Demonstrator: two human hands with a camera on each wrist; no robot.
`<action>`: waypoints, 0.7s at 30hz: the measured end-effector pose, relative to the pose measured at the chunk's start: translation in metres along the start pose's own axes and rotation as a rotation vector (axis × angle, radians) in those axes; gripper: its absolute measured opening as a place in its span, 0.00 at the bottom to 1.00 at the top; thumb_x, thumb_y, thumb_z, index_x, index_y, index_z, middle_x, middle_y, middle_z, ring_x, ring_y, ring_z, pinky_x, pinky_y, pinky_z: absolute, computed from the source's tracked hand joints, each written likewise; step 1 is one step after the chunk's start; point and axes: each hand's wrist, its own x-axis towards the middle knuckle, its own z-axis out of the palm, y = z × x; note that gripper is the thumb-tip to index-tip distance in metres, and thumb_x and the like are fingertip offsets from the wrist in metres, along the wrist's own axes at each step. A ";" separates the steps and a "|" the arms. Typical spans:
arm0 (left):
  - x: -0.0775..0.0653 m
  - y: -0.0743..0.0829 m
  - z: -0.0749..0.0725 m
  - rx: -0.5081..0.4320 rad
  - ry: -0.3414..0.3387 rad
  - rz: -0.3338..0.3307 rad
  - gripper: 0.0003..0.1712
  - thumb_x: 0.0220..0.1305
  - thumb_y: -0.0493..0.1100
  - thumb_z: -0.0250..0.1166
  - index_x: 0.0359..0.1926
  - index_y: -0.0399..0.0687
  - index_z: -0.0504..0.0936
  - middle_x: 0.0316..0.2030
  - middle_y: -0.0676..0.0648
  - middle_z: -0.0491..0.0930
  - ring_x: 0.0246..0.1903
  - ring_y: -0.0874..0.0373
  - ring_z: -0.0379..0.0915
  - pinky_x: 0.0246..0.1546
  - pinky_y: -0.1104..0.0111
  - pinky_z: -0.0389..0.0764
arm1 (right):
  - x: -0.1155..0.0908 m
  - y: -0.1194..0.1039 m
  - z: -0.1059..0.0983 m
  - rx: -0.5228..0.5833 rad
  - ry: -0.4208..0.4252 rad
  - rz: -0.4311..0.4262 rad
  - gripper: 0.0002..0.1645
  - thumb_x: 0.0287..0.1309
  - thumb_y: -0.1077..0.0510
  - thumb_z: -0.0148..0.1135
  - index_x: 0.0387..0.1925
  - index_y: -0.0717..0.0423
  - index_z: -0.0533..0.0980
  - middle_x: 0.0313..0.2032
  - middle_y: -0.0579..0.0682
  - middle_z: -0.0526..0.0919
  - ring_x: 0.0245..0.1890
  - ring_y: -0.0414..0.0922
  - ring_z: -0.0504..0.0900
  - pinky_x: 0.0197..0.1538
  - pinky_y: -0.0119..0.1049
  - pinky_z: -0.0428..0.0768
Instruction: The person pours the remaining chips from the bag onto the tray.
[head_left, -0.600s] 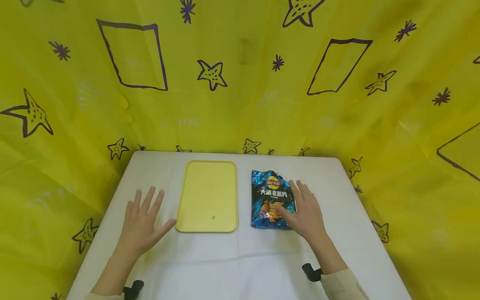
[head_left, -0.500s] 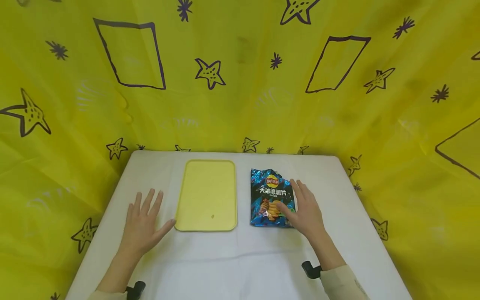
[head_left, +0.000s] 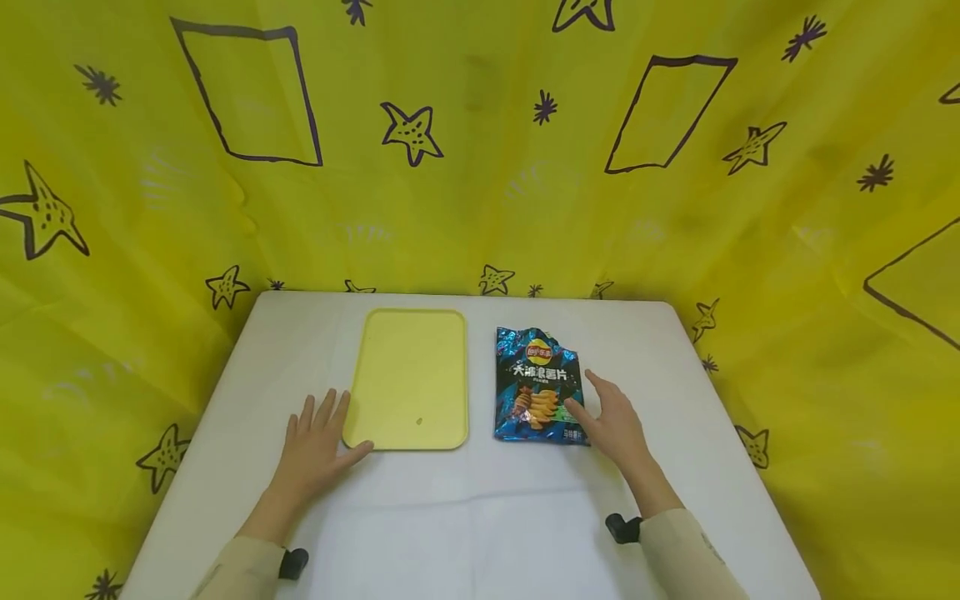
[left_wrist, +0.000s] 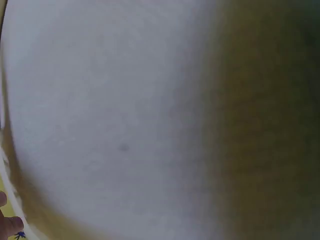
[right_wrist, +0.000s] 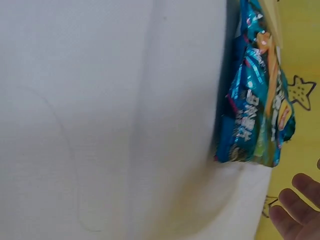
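A blue and black potato chip bag (head_left: 538, 387) lies on the white table, right of a yellow rectangular tray (head_left: 408, 379). My right hand (head_left: 617, 423) is beside the bag's right edge, its thumb near the lower right corner. In the right wrist view, the chip bag (right_wrist: 255, 110) and some fingers (right_wrist: 295, 212) appear apart. My left hand (head_left: 318, 442), fingers spread, is at the tray's lower left corner; whether it touches the rim I cannot tell. The left wrist view shows mostly blurred tablecloth, with a bit of the hand at its lower left.
A white cloth covers the table (head_left: 465, 533). Behind and around it hangs a yellow curtain (head_left: 480, 208) with dark stars and outlined shapes. A small dark mark (head_left: 419, 422) is on the tray. Black wrist mounts (head_left: 294, 563) sit at both sleeves.
My left hand has moved right, to the tray's lower left corner. My right hand has drawn slightly away from the bag's right side. The whole view has shifted a little.
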 end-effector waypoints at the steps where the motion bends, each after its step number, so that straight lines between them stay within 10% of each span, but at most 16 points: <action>1: 0.001 -0.001 0.000 0.002 0.000 0.002 0.57 0.51 0.78 0.49 0.72 0.50 0.46 0.69 0.39 0.48 0.67 0.34 0.36 0.58 0.36 0.41 | 0.002 0.002 0.002 0.005 -0.012 0.015 0.50 0.53 0.27 0.48 0.68 0.51 0.55 0.65 0.58 0.61 0.63 0.59 0.59 0.59 0.60 0.60; 21: 0.013 -0.011 0.010 0.019 -0.136 -0.046 0.66 0.42 0.84 0.47 0.72 0.51 0.38 0.71 0.38 0.37 0.67 0.34 0.23 0.57 0.36 0.27 | 0.038 0.030 0.021 0.273 -0.189 0.347 0.40 0.61 0.34 0.45 0.65 0.56 0.60 0.58 0.62 0.69 0.57 0.57 0.68 0.56 0.54 0.68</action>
